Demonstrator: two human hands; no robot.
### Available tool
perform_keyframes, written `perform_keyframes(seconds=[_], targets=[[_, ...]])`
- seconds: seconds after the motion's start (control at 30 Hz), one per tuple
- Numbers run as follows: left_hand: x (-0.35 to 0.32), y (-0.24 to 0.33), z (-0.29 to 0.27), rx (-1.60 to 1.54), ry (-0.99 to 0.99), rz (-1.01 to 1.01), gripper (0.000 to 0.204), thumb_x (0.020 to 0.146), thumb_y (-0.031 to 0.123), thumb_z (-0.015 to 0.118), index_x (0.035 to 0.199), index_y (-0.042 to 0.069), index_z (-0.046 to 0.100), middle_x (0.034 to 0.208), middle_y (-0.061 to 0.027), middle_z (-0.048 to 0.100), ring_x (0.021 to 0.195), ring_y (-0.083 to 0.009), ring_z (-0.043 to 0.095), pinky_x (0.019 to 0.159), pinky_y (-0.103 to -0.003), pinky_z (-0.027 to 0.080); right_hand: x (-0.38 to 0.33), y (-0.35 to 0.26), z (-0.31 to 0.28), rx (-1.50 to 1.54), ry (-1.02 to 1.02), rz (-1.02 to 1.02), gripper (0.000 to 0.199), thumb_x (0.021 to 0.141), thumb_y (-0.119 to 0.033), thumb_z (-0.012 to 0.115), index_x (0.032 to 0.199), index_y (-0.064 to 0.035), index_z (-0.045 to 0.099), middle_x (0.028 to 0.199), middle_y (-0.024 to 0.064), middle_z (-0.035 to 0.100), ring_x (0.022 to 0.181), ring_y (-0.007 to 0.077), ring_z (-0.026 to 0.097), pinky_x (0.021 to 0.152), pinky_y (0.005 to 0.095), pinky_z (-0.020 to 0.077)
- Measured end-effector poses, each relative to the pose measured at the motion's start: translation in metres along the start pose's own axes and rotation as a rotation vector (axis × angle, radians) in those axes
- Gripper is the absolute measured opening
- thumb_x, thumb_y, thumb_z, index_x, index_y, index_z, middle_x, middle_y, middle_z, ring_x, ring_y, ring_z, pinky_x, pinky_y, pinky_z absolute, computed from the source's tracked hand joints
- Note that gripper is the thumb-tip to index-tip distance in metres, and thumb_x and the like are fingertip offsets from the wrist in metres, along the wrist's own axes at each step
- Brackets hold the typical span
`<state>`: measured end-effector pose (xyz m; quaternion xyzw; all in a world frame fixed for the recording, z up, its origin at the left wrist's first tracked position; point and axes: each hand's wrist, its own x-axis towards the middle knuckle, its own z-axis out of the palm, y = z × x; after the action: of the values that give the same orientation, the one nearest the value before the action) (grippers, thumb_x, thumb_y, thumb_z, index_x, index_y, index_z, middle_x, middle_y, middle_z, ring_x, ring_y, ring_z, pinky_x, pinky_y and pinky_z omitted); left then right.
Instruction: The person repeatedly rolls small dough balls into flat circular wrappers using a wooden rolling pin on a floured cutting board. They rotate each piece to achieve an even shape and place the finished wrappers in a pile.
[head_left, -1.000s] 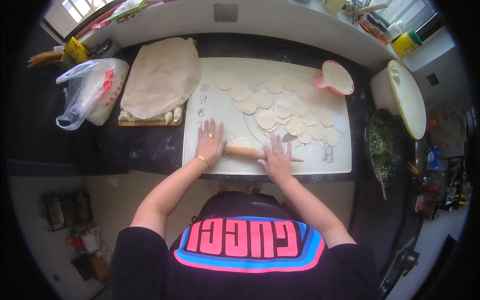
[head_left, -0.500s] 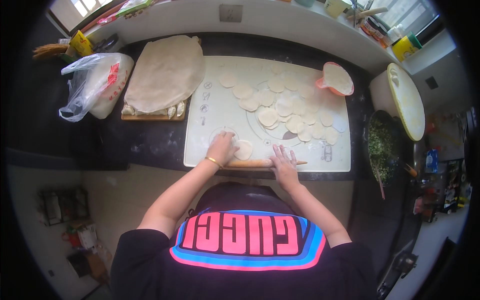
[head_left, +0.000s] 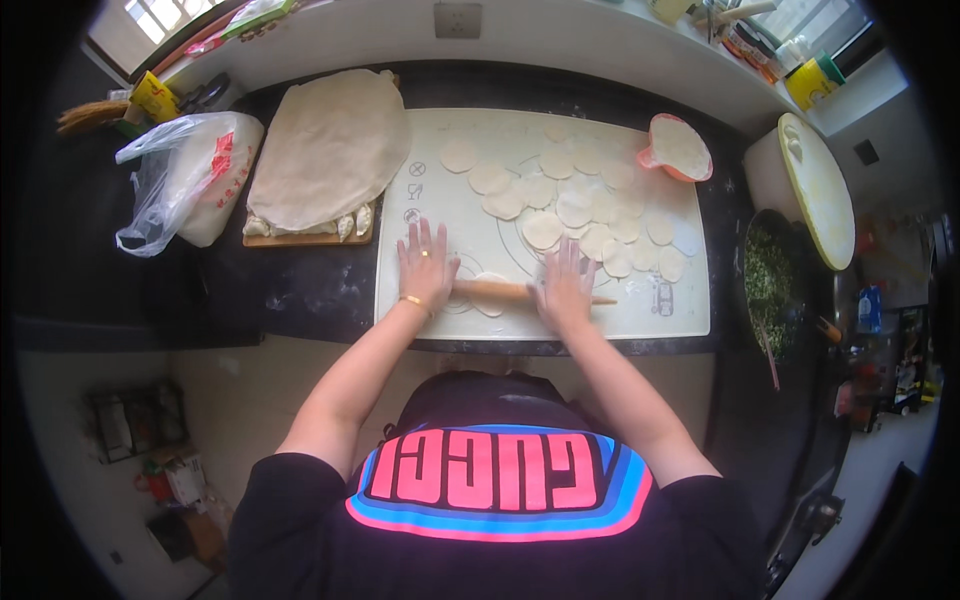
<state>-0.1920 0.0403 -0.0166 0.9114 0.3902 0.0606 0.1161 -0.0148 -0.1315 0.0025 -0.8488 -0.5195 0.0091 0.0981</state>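
Observation:
A wooden rolling pin (head_left: 494, 289) lies sideways near the front of a pale kneading mat (head_left: 610, 325). My left hand (head_left: 427, 270) presses on the pin's left end with its fingers stretched out and spread. On the other end rests my right hand (head_left: 564, 290), palm down, fingers straight; the pin's thin tip sticks out past it. Between the hands, the pin crosses a small round dough wrapper (head_left: 487, 309), hiding its middle. Many flat round wrappers (head_left: 575, 208) overlap on the mat beyond my right hand.
At the left, a large dough sheet (head_left: 330, 150) covers dumplings on a wooden board (head_left: 305, 239), beside a plastic bag (head_left: 205, 170). A pink scoop of flour (head_left: 680, 148) sits at the mat's far right. Farther right are a pan of chopped greens (head_left: 770, 285) and a lidded pot (head_left: 818, 190).
The rolling pin has moved away from me, from the mat's front edge onto the wrapper. My left hand has left the wrapper's edge and spread flat on the pin; my right hand moved forward too.

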Motion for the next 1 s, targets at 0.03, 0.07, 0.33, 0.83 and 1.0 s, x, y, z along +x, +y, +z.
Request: perform_keyframes(seconds=[0.03,0.07,0.33,0.83,1.0], targets=[[-0.017,0.000,-0.006,0.035,-0.079,0.046,0.065,0.090,0.039,0.042,0.144,0.009,0.021,0.150,-0.0210,0.008,0.139,-0.0377,0.004,0.108,-0.057,0.006,-0.023,-0.006,-0.005,0.027,-0.029,-0.011,0.067,0.083,-0.044,0.055,0.133,-0.0041,0.038,0.148,0.0211,0.015,0.139,0.0335,0.012,0.107,0.0584,0.0067],[-0.030,-0.001,-0.009,0.067,-0.155,0.093,0.065,0.090,0.039,0.042,0.144,0.009,0.020,0.150,-0.0212,0.008,0.139,-0.0380,0.004,0.108,-0.056,0.006,-0.040,-0.011,-0.010,0.050,-0.056,-0.022,0.067,0.082,-0.045,0.055,0.133,-0.0040,0.038,0.148,0.0216,0.015,0.139,0.0338,0.012,0.107,0.0583,0.0065],[0.023,0.002,0.003,-0.006,-0.067,0.036,0.067,0.090,0.039,0.042,0.144,0.008,0.017,0.148,-0.0263,0.009,0.137,-0.0429,0.006,0.109,-0.054,0.010,0.019,0.004,-0.003,-0.001,0.022,0.123,0.061,0.084,-0.042,0.053,0.131,-0.0063,0.039,0.148,0.0204,0.014,0.138,0.0348,0.011,0.106,0.0588,0.0074],[0.013,0.055,-0.019,-0.307,-0.522,0.180,0.039,0.062,0.019,0.074,0.095,0.005,0.062,0.099,-0.0194,0.058,0.091,-0.0347,0.056,0.081,-0.038,0.047,-0.070,0.019,-0.009,0.178,0.134,-0.240,0.034,0.070,-0.015,0.070,0.098,-0.0136,0.051,0.137,0.0084,0.042,0.130,0.0247,0.037,0.107,0.0542,0.0151],[0.025,0.025,-0.026,-0.366,-0.299,0.329,0.017,0.072,0.021,0.069,0.080,0.006,0.069,0.077,-0.0152,0.065,0.072,-0.0305,0.063,0.070,-0.035,0.050,-0.058,0.044,-0.001,0.198,0.037,-0.292,0.035,0.071,-0.017,0.070,0.101,-0.0129,0.052,0.135,0.0091,0.043,0.129,0.0245,0.037,0.107,0.0545,0.0172]])
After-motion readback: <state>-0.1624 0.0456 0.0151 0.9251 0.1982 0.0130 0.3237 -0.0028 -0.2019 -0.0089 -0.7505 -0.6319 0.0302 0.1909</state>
